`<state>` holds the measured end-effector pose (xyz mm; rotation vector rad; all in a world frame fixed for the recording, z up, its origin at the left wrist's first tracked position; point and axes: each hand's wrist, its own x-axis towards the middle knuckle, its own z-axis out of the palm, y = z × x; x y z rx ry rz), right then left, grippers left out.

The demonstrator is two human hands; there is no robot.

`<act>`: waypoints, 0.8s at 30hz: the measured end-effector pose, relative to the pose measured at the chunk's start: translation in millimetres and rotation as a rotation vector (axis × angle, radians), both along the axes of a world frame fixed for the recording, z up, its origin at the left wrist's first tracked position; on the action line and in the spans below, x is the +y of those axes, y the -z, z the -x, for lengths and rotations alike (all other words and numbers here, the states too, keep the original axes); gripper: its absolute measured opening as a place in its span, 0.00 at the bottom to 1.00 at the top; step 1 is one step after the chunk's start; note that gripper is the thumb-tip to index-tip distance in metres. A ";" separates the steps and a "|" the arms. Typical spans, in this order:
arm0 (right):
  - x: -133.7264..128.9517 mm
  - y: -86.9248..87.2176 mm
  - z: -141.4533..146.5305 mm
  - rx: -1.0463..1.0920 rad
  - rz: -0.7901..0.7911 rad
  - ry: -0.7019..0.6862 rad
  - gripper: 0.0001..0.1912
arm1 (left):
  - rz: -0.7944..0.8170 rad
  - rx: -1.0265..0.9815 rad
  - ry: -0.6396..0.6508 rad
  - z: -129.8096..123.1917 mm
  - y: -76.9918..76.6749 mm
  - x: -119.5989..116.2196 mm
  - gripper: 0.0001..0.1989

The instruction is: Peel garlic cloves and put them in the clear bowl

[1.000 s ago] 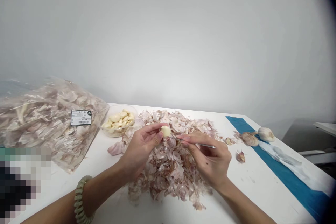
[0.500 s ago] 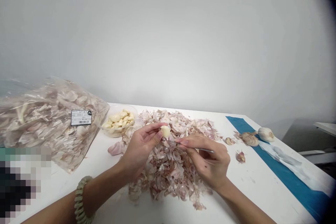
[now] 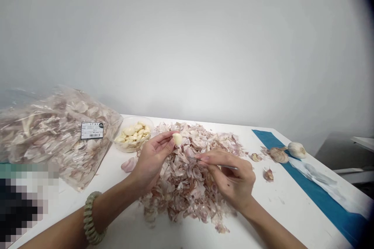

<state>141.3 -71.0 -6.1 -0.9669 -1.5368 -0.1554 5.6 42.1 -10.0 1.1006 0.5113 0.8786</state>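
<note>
Head view: my left hand [image 3: 150, 163] has its thumb and forefinger closed in a pinch on a pale yellow, rounded, bare garlic clove [image 3: 177, 139]; the other fingers are loosely curled. My right hand [image 3: 233, 181] is closed in a pen-type grip on a thin, grey, metal-looking tool [image 3: 231, 167], its tip directed to the left; the form of the tip is too small to identify. Clove position: at the fingertips of the left hand, above the loose heap of pinkish-white, papery garlic skins [image 3: 189, 202], farther from me than the right-hand fingertips and to their left. The tool tip sits near the clove, lower and to its right, with a visible gap between them. Handling, by my judgement: the clove is light, firm and smooth, likely to turn slippery where moist, and easily nicked by a hard edge. Recommended hold: thumb and forefinger on opposite flanks, moderate pressure, one face exposed, fingertips clear of the tool tip. The tool is probably stiff; grip it close to the tip for control. Beyond my left hand, left of the clove, stands a clear, round plastic bowl [image 3: 127, 149] containing similar pale cloves [image 3: 134, 132].
</note>
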 end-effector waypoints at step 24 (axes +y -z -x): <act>2.8 1.5 -1.1 0.054 0.024 0.057 0.19 | 0.015 0.032 0.125 0.8 1.4 -5.9 0.17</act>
